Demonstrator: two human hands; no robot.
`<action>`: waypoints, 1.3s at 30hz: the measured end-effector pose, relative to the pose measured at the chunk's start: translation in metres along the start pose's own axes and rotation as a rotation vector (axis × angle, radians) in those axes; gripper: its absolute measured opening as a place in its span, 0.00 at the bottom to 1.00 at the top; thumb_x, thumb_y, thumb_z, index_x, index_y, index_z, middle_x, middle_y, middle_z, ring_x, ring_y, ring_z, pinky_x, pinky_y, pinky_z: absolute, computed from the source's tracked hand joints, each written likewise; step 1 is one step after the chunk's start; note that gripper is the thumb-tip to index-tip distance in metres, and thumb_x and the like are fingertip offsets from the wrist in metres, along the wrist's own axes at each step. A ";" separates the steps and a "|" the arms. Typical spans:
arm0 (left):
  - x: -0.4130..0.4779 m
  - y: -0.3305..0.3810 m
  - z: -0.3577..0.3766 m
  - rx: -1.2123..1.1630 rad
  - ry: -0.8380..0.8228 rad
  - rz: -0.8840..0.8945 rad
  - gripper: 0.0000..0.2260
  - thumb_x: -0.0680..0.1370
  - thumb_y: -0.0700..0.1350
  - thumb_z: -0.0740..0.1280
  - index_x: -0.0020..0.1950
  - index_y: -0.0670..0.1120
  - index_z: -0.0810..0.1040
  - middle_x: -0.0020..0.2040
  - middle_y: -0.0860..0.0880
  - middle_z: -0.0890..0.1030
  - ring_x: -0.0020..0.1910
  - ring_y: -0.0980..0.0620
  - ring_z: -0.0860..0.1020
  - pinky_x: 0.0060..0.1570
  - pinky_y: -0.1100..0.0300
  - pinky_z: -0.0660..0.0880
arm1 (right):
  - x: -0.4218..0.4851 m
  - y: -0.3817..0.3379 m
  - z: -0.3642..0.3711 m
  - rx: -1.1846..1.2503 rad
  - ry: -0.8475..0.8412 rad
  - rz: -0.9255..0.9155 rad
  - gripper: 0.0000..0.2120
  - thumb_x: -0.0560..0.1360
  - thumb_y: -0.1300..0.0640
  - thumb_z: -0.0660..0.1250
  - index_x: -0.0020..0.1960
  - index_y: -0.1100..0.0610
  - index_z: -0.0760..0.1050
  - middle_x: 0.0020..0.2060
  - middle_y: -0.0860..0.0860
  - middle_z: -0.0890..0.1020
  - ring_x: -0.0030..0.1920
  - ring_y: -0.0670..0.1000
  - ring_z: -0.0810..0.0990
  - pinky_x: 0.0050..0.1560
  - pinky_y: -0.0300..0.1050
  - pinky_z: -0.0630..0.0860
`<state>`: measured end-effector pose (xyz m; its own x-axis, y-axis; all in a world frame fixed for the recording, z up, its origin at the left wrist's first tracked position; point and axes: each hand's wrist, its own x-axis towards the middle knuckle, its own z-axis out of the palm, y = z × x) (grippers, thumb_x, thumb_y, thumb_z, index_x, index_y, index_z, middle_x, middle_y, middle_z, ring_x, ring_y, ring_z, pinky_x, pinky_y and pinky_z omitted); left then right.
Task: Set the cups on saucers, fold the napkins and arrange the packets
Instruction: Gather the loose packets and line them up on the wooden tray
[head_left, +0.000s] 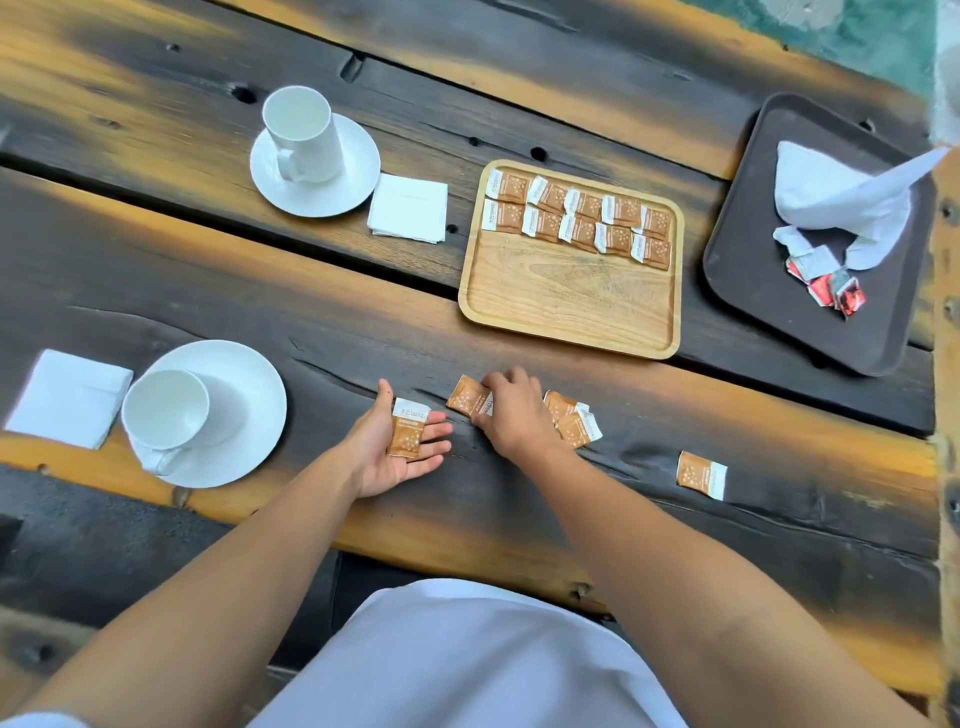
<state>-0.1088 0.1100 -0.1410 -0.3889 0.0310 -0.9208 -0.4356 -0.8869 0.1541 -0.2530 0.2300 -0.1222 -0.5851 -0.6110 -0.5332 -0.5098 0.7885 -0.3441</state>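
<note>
Two cups (298, 132), two saucers (358, 171), two folded napkins (409, 208), two trays (571, 306), about fifteen brown packets (576, 215).

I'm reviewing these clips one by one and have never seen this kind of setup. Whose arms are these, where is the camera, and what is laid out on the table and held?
There is no machine: a person wears one wide-angle camera on the head, looking down at their own bare arms. The left hand lies palm up with one brown packet resting on it. The right hand is pinching another brown packet on the dark wooden table; a few more lie beside it, and one lies apart.

Further away, a wooden tray holds two neat rows of packets. Two white cups sit on saucers, near and far, each with a folded napkin beside it. A dark tray at the right holds crumpled napkins and red packets.
</note>
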 end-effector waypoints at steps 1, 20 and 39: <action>0.000 0.000 -0.001 -0.002 0.004 0.001 0.42 0.74 0.74 0.47 0.57 0.40 0.82 0.53 0.42 0.86 0.45 0.44 0.86 0.41 0.51 0.82 | 0.000 -0.001 0.003 -0.008 0.033 0.008 0.22 0.74 0.55 0.71 0.65 0.55 0.70 0.63 0.56 0.71 0.65 0.58 0.67 0.61 0.54 0.72; 0.001 0.013 0.018 0.055 0.032 0.010 0.38 0.75 0.73 0.52 0.56 0.40 0.81 0.48 0.40 0.86 0.47 0.43 0.85 0.53 0.47 0.80 | -0.004 -0.027 -0.065 0.250 -0.403 -0.255 0.03 0.75 0.59 0.68 0.46 0.52 0.78 0.34 0.46 0.79 0.35 0.45 0.75 0.38 0.37 0.71; -0.003 0.009 0.057 0.237 -0.223 -0.031 0.35 0.75 0.72 0.55 0.52 0.43 0.85 0.49 0.39 0.84 0.43 0.42 0.84 0.49 0.48 0.81 | -0.002 -0.017 -0.067 0.211 -0.285 -0.268 0.20 0.65 0.60 0.80 0.51 0.55 0.74 0.42 0.50 0.80 0.41 0.51 0.78 0.39 0.44 0.73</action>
<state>-0.1579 0.1286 -0.1162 -0.5291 0.1797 -0.8293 -0.6170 -0.7525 0.2305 -0.2856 0.2136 -0.0637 -0.2372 -0.7755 -0.5851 -0.4628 0.6197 -0.6338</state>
